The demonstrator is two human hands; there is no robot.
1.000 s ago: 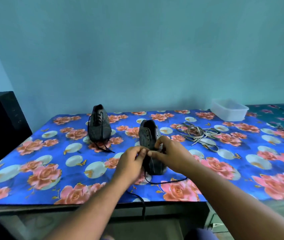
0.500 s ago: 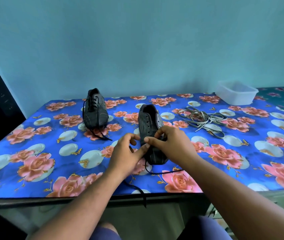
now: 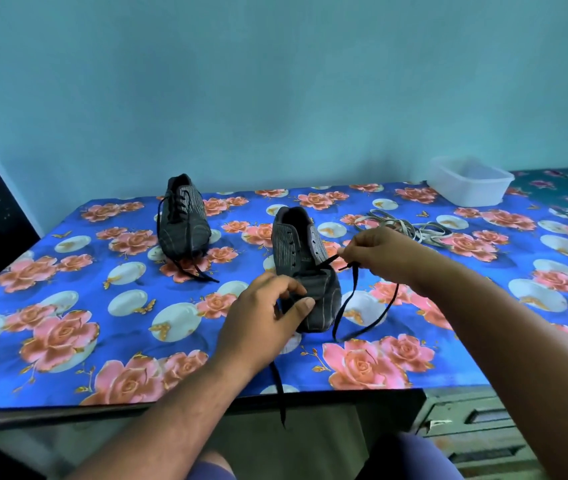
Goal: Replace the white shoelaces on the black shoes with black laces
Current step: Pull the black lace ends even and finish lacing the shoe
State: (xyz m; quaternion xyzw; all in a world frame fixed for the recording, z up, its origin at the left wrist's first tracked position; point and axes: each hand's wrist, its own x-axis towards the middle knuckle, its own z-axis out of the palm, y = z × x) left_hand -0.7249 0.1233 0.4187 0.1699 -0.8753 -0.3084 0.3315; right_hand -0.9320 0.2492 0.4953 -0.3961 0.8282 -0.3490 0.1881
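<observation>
A black striped shoe (image 3: 305,268) is set on the flowered tablecloth (image 3: 68,306), near the front edge of the table, toe toward the person. A black lace (image 3: 348,299) is threaded through its lowest eyelets, close to the toe. One end of this lace is pinched between the thumb and fingertips of the right hand (image 3: 379,252), just to the right of the shoe and a little above the cloth; from that pinch the lace is seen to drop in a long loop onto the cloth beside the shoe. The other end is held by the left hand (image 3: 262,320), whose thumb and curled fingers are closed on it at the toe of the shoe. Below that hand the lace is seen to hang over the table edge. Whether the left hand also touches the shoe cannot be told.

A second shoe (image 3: 182,220) is placed farther back and to the left, well apart from the first. It is already laced in black, and its loose ends are spread on the cloth in front of its toe.

A tangle of white laces (image 3: 410,230) is left on the cloth behind the right hand. A clear plastic tub (image 3: 469,185) is set at the far right corner, by the wall.
</observation>
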